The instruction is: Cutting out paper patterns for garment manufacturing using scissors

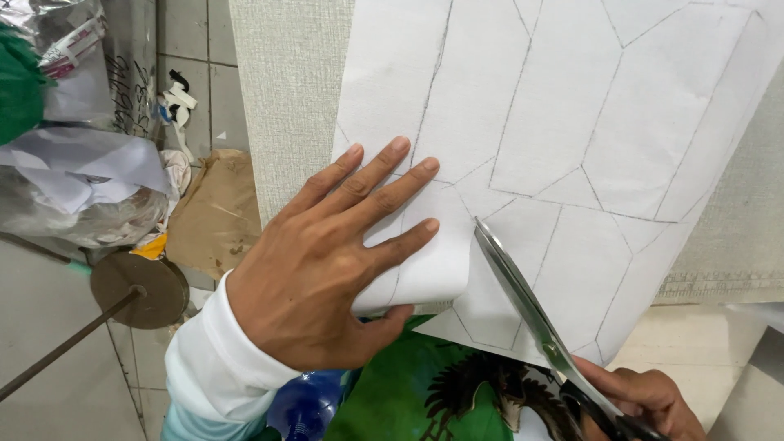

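A white sheet of fabric with pencilled pattern lines lies on a beige textured table. My left hand presses flat on its near left corner, thumb tucked under the curled cut edge. My right hand, at the bottom right, grips black-handled scissors. The blades point up and left, cutting into the sheet just right of my left fingertips.
Left of the table is a tiled floor with brown paper, a round metal stand base and bags of scraps. A green printed shirt shows below the sheet.
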